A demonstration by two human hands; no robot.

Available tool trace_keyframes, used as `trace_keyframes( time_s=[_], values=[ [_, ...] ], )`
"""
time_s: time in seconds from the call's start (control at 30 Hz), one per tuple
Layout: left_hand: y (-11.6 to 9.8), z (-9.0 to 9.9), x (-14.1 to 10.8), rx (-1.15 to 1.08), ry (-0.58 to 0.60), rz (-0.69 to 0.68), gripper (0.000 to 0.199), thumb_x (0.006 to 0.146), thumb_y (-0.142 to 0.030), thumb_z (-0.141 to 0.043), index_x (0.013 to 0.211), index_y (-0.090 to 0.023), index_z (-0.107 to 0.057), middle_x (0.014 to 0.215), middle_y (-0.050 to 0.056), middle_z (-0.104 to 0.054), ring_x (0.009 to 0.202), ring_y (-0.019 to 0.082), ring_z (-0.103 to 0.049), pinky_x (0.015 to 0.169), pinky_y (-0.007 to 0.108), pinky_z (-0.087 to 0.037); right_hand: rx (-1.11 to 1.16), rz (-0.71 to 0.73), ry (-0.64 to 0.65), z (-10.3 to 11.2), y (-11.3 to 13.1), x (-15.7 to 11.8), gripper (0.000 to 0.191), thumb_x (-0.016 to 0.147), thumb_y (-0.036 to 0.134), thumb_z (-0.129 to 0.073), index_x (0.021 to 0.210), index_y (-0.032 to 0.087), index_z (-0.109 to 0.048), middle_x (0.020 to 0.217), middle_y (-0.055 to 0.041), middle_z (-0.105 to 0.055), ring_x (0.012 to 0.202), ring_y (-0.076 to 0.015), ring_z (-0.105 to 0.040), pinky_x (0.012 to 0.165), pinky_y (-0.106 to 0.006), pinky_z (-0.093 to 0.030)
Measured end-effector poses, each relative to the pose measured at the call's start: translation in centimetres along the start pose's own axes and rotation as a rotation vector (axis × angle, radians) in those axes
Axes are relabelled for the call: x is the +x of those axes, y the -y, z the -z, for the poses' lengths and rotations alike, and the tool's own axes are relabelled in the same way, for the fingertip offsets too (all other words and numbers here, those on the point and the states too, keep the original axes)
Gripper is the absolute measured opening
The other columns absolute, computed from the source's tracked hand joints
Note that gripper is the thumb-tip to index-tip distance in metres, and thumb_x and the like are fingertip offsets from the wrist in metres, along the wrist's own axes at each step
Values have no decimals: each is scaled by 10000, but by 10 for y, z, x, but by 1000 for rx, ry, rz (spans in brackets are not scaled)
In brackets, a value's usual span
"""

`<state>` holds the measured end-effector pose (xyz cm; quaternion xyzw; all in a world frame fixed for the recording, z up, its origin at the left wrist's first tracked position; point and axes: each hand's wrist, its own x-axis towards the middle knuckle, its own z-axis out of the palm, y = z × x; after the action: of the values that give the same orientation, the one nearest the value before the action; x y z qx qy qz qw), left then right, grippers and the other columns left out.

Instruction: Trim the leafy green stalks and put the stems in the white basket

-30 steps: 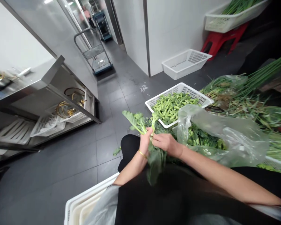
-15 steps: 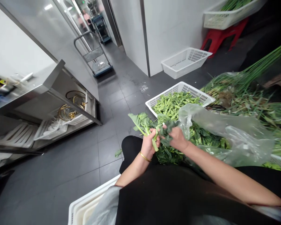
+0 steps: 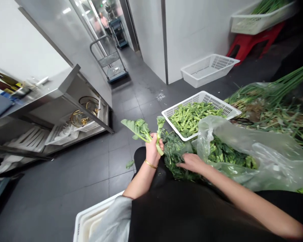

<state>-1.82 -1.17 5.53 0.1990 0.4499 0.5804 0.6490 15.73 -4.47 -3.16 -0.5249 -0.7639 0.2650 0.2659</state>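
Note:
My left hand (image 3: pixel 154 148) is closed round a leafy green stalk (image 3: pixel 159 148), whose leaves and small florets stick out above the fist. To its right, my right hand (image 3: pixel 194 162) hovers low over or touches a heap of dark green leaves (image 3: pixel 174 151), its fingers apart and no stalk seen in them. Just beyond the heap stands a white basket (image 3: pixel 188 138) of trimmed green stems (image 3: pixel 192 117). On the right, an open clear plastic bag (image 3: pixel 242 134) holds more leafy greens (image 3: pixel 222 151).
Spring onions (image 3: pixel 257 111) lie at the right. A second white basket (image 3: pixel 204 75) rests by the wall, near a red stool (image 3: pixel 244 48). Stacked white baskets (image 3: pixel 84 222) are at my lower left. A steel shelf unit (image 3: pixel 73 89) and a trolley (image 3: pixel 111 62) stand farther off.
My right hand has come away from the stalk and moved down to the leaf heap. My left hand has shifted slightly left with the stalk. The view has turned a little left.

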Motion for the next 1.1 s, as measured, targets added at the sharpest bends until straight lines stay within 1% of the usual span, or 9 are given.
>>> trace_keyframes(
  time_s=[0.07,0.17,0.3,0.47,0.57,0.7,0.83,1.0,1.1],
  values=[
    [7,1,-1,83,-27,-50,436,676,-479,-737,872,-214,-450,519,-68,-512,361,67,-431,364,168,-295,12,-57,67,14,-3,10,367,643,504,-768,784,178,-672,657,-91,-642,597,-219,-613,534,-331,-463],
    [28,1,-6,185,-18,-95,435,681,-513,-716,874,-204,-478,499,-65,-513,358,69,-434,363,175,-304,162,-135,115,42,9,35,454,792,598,-553,914,170,-644,661,-43,-656,552,-166,-604,521,-280,-443],
    [51,-3,-18,254,101,-151,419,672,-474,-735,880,-182,-519,563,-28,-579,430,94,-520,439,210,-402,374,-196,-35,60,38,57,439,888,535,-396,632,193,-498,479,14,-551,443,-113,-510,515,-242,-395],
    [53,-7,-18,138,77,-2,439,612,-411,-783,836,-181,-485,522,-62,-517,370,61,-433,388,192,-314,-71,103,-269,40,55,33,377,894,352,-393,567,188,-483,526,-11,-536,493,-103,-461,521,-247,-293],
    [44,-4,-10,39,70,156,457,584,-371,-799,783,-188,-430,510,-79,-466,361,41,-391,379,174,-270,-274,271,-157,41,57,12,354,892,307,-405,613,176,-578,607,-37,-583,544,-113,-495,538,-264,-274],
    [33,2,-7,-7,195,255,417,635,-334,-762,830,-196,-421,548,-62,-507,351,46,-401,365,167,-239,-101,-3,140,64,47,21,342,861,471,-481,708,205,-634,580,-13,-593,516,-129,-506,503,-250,-280],
    [38,1,-17,64,287,241,408,665,-365,-746,885,-184,-454,586,-20,-582,388,95,-504,385,189,-347,299,-244,119,72,37,53,409,860,548,-432,734,194,-594,536,12,-567,484,-121,-497,506,-237,-330],
    [46,-2,-18,123,329,239,377,663,-387,-749,802,-139,-501,593,24,-607,405,104,-527,395,208,-393,-116,32,-225,53,50,41,387,897,389,-412,594,182,-536,605,-32,-536,534,-119,-440,536,-265,-274],
    [44,-1,-10,95,243,301,368,664,-410,-738,714,-144,-490,502,-15,-527,352,69,-448,337,176,-290,-216,256,-188,51,60,17,352,908,343,-421,644,186,-593,641,-39,-552,563,-120,-456,563,-269,-282]
  ],
)
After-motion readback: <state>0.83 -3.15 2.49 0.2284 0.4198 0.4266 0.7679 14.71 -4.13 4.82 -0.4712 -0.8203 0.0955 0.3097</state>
